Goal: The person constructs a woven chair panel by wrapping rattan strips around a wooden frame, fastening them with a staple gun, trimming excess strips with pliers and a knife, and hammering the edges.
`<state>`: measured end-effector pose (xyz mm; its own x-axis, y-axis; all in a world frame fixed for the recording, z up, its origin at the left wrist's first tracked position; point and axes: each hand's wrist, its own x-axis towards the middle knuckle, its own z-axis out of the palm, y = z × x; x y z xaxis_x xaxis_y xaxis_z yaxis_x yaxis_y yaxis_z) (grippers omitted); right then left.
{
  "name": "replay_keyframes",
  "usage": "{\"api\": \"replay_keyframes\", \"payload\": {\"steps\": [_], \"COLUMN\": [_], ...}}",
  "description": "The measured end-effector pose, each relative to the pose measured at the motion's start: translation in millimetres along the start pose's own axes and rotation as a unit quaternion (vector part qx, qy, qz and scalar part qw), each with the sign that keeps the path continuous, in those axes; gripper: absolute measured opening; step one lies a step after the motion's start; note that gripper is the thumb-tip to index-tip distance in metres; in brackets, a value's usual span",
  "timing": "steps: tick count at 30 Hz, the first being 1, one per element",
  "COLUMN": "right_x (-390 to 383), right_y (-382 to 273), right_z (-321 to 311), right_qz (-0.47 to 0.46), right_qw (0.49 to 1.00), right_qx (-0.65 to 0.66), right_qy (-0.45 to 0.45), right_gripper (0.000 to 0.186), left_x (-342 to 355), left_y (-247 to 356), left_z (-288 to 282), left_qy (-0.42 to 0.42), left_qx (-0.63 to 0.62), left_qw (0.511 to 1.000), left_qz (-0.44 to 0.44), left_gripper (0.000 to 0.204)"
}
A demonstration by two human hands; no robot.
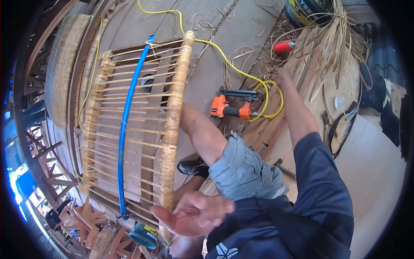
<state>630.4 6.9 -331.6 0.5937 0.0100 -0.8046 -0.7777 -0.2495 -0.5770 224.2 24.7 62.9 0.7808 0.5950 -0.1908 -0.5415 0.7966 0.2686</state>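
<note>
A wooden frame (174, 108) wrapped with rattan stands tilted in front of me, with pale strips strung between its two long rails. A blue tube (125, 114) runs lengthwise through the strips. My left hand (194, 213) hovers at the frame's near lower corner, thumb stretched out and fingers loosely bent, somewhat blurred, nothing visible in it. My right hand (282, 77) reaches far right, beside loose rattan strips and the yellow air hose (233, 64); its fingers are mostly hidden. Below it an orange and black staple gun (230, 106) lies on the boards, joined to the hose.
A bundle of rattan strips (340, 39) spills from the upper right by a dark bucket (307, 13). Nearby lie a red bottle (284, 46) and a hammer (284, 167). A woven panel (67, 69) leans at the left; a green can (142, 236) stands at the bottom.
</note>
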Motion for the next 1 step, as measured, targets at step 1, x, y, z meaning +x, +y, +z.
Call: {"api": "replay_keyframes", "payload": {"steps": [1], "right_x": [7.3], "right_y": [-6.0], "right_z": [4.2], "right_qz": [-0.005], "right_qw": [1.0], "right_qx": [-0.001], "right_qy": [0.001], "right_gripper": [0.017], "left_x": [-8.4], "left_y": [3.2], "left_z": [-14.8], "left_qy": [0.048], "left_qx": [0.004], "left_qw": [0.999], "left_qz": [0.018], "left_gripper": [0.094]}}
